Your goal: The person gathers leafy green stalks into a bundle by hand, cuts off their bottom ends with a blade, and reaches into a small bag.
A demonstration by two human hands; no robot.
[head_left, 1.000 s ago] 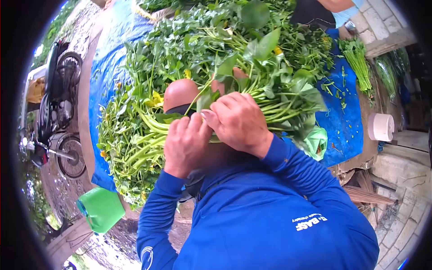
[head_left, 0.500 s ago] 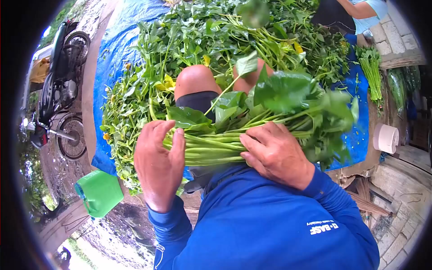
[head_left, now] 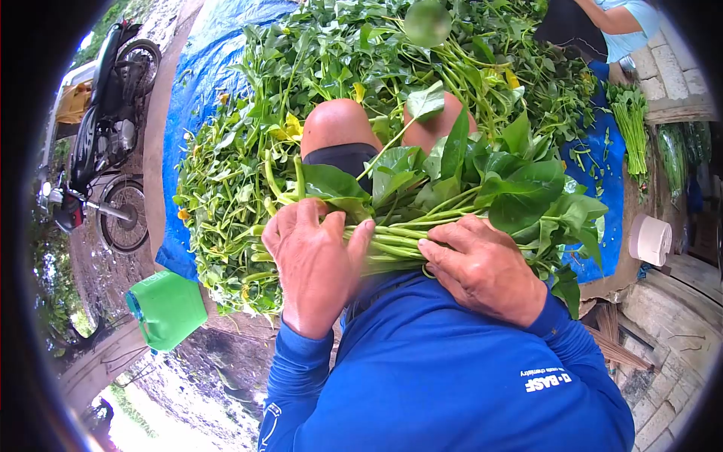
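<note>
Two hands are closed over one bunch of long-stemmed leafy greens (head_left: 399, 242), which is held crosswise in front of the waist, just below the bare knees (head_left: 337, 126). By the left hand (head_left: 312, 264) the stem end is gripped: its fingers are curled over the stalks, and the thumb is laid along them toward the right. By the right hand (head_left: 486, 265) the same stalks are clasped nearer the leaves, with the fingers bent around them and the thumb pressed on their near side. The hands are kept a little apart, and pale green stalks are seen between them. Broad leaves are spread above and beyond the right hand.

Around the knees a large heap of leafy greens (head_left: 230, 192), dotted with yellow, is piled on a blue tarpaulin (head_left: 183, 154). At its right edge a bundle of cut greens (head_left: 629, 128) is laid, and a pale roll (head_left: 649, 239) is placed farther down that side, near a stick broom (head_left: 614, 339). At the left, a green plastic jug (head_left: 172, 307) is set near the tarpaulin's corner, and a motorcycle (head_left: 111, 135) is parked beyond. In the upper right corner another person (head_left: 623, 29) is partly shown.
</note>
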